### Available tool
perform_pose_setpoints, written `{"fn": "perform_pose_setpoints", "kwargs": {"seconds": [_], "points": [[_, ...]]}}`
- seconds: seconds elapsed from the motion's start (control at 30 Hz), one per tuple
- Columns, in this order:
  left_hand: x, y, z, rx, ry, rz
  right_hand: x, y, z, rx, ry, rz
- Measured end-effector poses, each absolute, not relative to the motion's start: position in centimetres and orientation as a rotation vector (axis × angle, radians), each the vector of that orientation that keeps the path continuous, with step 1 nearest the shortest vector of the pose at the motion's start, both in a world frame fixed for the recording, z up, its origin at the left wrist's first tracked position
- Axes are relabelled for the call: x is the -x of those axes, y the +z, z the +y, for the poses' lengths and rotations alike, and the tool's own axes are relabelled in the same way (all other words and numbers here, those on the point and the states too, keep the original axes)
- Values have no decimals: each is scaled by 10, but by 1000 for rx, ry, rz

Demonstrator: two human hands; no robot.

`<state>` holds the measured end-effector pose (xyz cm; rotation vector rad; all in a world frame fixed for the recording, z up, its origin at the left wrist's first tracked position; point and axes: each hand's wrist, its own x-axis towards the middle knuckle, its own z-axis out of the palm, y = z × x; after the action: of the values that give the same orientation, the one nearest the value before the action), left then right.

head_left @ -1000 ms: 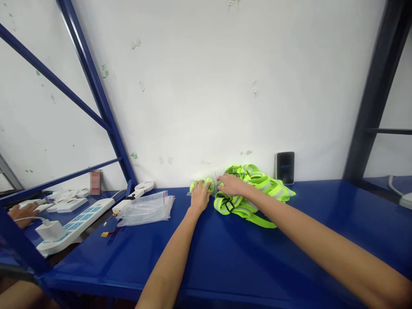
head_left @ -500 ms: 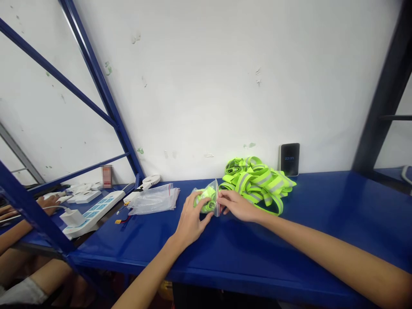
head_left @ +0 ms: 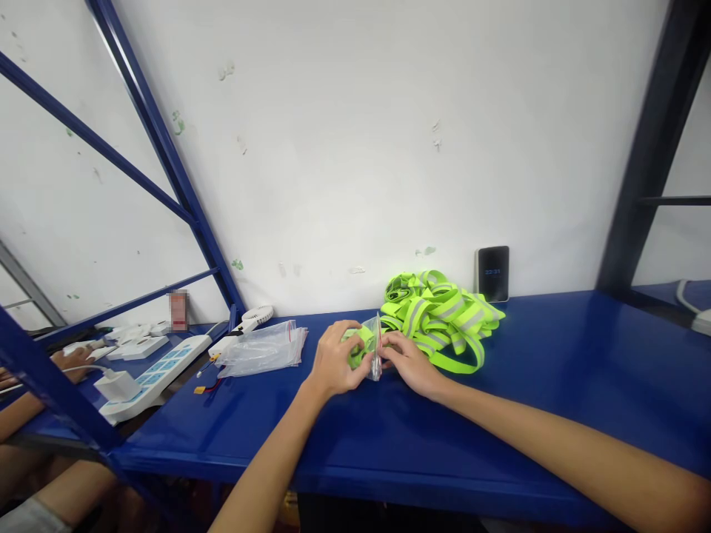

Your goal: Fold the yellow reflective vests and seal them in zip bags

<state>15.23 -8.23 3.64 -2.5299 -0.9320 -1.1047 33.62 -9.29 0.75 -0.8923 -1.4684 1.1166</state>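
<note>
A clear zip bag with a neon-green strap inside is held just above the blue table. My left hand is closed round the bag's filled part, thumb in front and fingers over the top. The fingers of my right hand pinch the bag's red-lined mouth edge. Right behind my right hand lies a tangled heap of neon-green straps with silver stripes. A stack of flat clear bags rests to the left of my left hand.
A phone leans on the wall. Left are a small white fan, a yellow connector with wires and a white power strip. Beyond the blue frame post, another person's hand rests among white items.
My left hand has closed more tightly round the bag, and the bag now stands more edge-on. My right hand keeps its pinch. The whole view has shifted slightly.
</note>
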Motion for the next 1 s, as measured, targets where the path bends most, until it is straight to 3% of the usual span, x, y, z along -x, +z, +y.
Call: {"fn": "perform_pose_setpoints", "kwargs": {"seconds": [0.2, 0.77, 1.0], "points": [[-176, 29, -81, 2561, -1101, -1155, -333, 7, -92, 807, 1407, -1211], [-167, 16, -91, 2673, -998, -1069, -336, -7, -94, 773, 1248, -1502], [-174, 10, -88, 2605, -1256, -1033, -331, -3, -93, 751, 1284, -1434]]}}
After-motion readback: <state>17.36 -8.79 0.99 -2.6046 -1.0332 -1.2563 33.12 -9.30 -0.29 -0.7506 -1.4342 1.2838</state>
